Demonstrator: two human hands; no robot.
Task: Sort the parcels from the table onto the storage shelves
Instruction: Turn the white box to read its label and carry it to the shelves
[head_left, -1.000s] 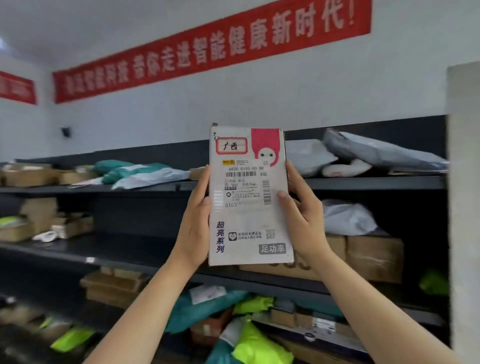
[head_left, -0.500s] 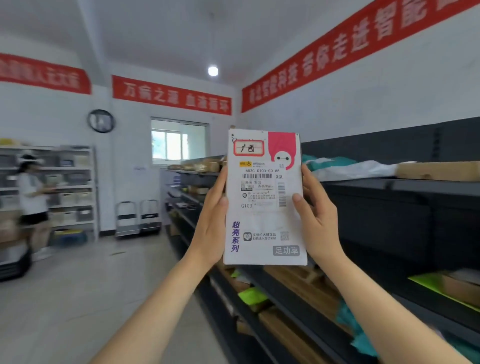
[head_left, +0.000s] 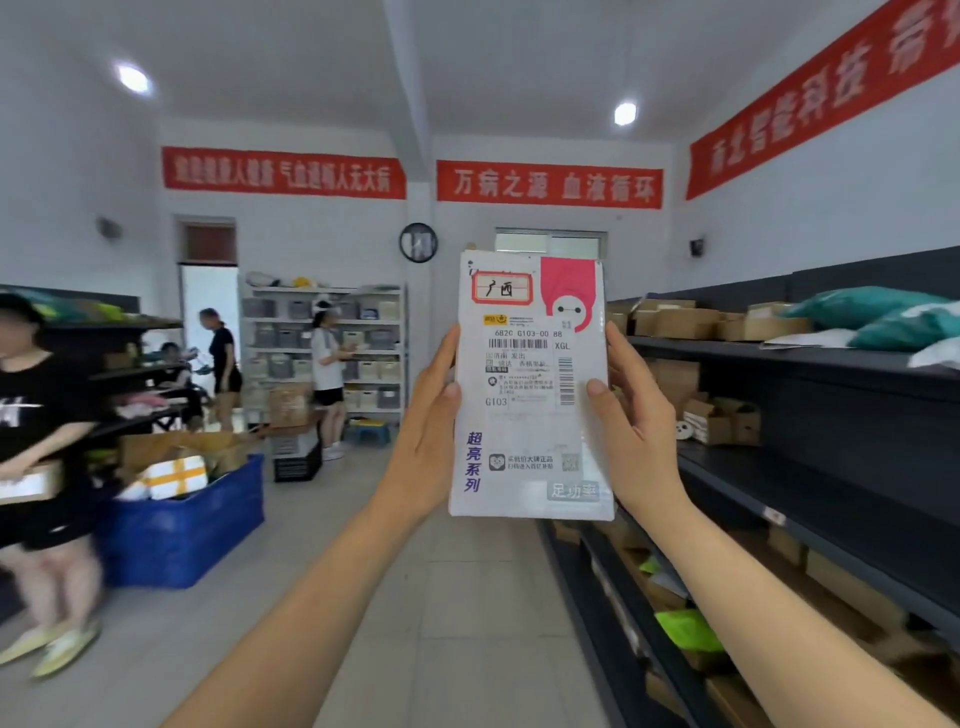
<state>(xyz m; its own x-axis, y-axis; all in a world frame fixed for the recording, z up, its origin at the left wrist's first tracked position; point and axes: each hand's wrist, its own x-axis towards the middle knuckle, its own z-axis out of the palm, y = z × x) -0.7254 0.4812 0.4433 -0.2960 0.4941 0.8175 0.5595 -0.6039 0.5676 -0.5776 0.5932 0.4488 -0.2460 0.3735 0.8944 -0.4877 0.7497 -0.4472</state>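
Observation:
I hold a flat white parcel (head_left: 524, 426) upright in front of me at chest height, its shipping label, a red-framed tag and a pink cartoon print facing me. My left hand (head_left: 423, 441) grips its left edge and my right hand (head_left: 641, 431) grips its right edge, thumbs on the front. Dark storage shelves (head_left: 810, 364) run along the right wall, holding cardboard boxes (head_left: 675, 322) and teal mailer bags (head_left: 872, 317); lower levels carry more boxes and green bags.
A person in a black shirt (head_left: 36, 447) stands close at the left carrying a box. A blue bin (head_left: 182, 525) full of parcels sits on the floor left of centre. Two more people stand by white racks (head_left: 322, 348) at the back. The tiled aisle runs straight ahead.
My view has swung left from facing the shelves to looking down the aisle. The parcel stays upright in both hands, held the same way.

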